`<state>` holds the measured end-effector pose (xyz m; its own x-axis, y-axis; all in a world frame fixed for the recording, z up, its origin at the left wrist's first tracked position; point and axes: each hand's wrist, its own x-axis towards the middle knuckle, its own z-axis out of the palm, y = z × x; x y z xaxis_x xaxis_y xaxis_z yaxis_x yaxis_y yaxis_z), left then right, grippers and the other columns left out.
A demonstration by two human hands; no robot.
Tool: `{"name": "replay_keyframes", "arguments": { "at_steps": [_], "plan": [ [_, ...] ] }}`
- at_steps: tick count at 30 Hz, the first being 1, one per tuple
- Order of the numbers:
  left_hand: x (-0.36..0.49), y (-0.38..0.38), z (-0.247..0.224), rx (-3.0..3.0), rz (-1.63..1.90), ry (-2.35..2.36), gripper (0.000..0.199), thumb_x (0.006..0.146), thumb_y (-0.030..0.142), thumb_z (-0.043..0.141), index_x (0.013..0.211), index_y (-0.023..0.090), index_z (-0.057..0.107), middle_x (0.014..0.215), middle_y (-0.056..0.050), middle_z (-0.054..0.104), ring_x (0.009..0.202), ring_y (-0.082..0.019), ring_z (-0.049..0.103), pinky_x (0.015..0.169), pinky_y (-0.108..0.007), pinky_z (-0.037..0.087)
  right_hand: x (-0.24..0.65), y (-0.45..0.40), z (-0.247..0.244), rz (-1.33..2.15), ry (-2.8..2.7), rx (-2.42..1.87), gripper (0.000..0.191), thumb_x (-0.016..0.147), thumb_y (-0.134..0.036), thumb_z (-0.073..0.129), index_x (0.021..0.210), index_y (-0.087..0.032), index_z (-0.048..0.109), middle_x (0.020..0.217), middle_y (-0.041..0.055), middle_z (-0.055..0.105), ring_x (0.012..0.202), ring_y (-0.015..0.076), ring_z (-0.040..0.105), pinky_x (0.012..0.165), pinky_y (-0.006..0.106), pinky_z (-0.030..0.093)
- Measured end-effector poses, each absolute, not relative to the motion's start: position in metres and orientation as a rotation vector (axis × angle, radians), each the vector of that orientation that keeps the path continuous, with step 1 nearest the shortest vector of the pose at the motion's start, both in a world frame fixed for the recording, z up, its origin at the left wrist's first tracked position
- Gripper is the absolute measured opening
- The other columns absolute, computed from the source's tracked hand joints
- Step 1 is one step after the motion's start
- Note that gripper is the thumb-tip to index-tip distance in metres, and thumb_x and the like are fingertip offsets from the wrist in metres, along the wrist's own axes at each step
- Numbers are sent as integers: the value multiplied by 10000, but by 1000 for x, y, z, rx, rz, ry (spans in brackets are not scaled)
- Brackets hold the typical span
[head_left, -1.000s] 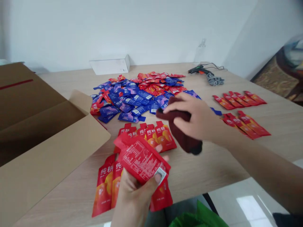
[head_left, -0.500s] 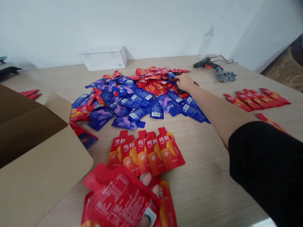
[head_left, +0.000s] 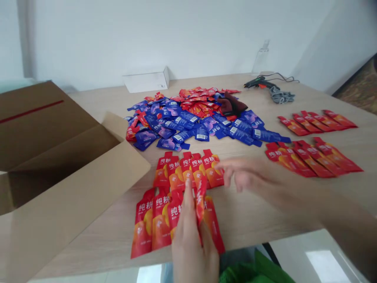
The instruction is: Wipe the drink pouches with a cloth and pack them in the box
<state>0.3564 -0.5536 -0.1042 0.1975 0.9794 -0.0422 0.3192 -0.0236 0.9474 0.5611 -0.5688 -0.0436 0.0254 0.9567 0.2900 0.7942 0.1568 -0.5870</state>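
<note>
My left hand (head_left: 190, 245) is at the front of the table, closed on a red pouch (head_left: 201, 198) held edge-on between thumb and fingers; it may be more than one. Under and behind this hand lie two rows of red pouches with orange fruit prints, a back row (head_left: 187, 173) and a front row (head_left: 144, 224) partly hidden by the hand. To the right, my right hand (head_left: 243, 175) hovers beside the back row, blurred, fingers pointing left and apart with nothing seen in them.
An open cardboard box (head_left: 88, 204) stands at left. Behind the rows is a heap of blue and red pouches (head_left: 182, 122) with a dark brown cloth (head_left: 232, 105) on it. More red pouches (head_left: 315, 157) lie at right, near a glue gun (head_left: 259, 82) and grey cloth (head_left: 281, 95).
My right hand has come back from the brown cloth on the heap towards the front rows. My left hand has turned its pouch from flat to edge-on. The view has shifted left.
</note>
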Motion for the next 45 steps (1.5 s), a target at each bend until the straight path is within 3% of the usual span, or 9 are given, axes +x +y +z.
{"name": "replay_keyframes", "arguments": {
  "at_steps": [3,9,14,17,20,29,33,38,45],
  "plan": [
    [367,-576,-110,1623,746,1031,691,870,179,600,1527,240,393,1578,-97,417,1457,-320,376,1219,-499,281,511,-626,-66,682,-1557,-1618,501,905,-399,635,1369,-227,556,1164,107,718,960,245,711,785,366,603],
    [361,-613,-118,1691,527,800,787,881,184,541,1586,131,196,1669,-108,151,1545,-311,89,1252,-521,147,489,-643,-105,801,-1146,-1658,320,994,-366,461,1169,-191,664,1052,110,737,898,236,707,819,406,595],
    [321,-608,-99,1684,563,812,508,876,176,543,1368,280,613,1570,-79,435,1454,-323,373,1181,-522,310,515,-647,-125,907,-913,-1571,397,943,-395,530,1302,-230,567,1123,93,737,983,248,713,846,425,600],
    [281,-590,-94,1478,539,818,251,890,198,535,849,256,776,1026,-79,741,934,-237,674,874,-363,507,525,-647,-135,962,-813,-1652,483,932,-427,524,1372,-235,477,1124,100,742,951,251,735,780,410,615],
    [244,-576,-103,1076,582,856,280,813,284,658,548,194,651,670,-31,633,576,-134,512,587,-256,396,527,-645,-146,823,-975,-1924,440,948,-391,473,1350,-211,471,1065,98,759,908,243,742,753,385,588],
    [192,-541,-127,1432,672,1328,134,833,361,667,867,237,705,702,8,613,582,-150,482,573,-257,392,547,-637,-136,240,-1316,-2495,514,828,-453,647,1245,-161,578,540,-26,557,492,223,572,492,306,312],
    [188,-535,-130,1351,538,1288,241,842,448,633,839,212,683,689,-4,635,499,-128,453,488,-250,368,487,-620,-101,95,-1648,-1944,215,951,-267,489,1082,-196,643,756,28,661,692,185,642,626,308,467],
    [179,-537,-149,1306,458,1262,402,795,563,630,654,187,617,547,14,527,466,-113,391,466,-244,309,367,-572,-104,133,-2115,-1498,383,963,-348,550,1256,-110,617,1373,158,565,1213,262,539,1015,391,487],
    [148,-536,-193,892,598,1161,432,845,591,603,772,170,664,629,3,589,475,-88,402,456,-212,252,317,-548,-168,-97,-2324,-1586,372,984,-145,463,1281,21,614,1363,216,597,1277,295,536,1103,408,468]
  ]
}}
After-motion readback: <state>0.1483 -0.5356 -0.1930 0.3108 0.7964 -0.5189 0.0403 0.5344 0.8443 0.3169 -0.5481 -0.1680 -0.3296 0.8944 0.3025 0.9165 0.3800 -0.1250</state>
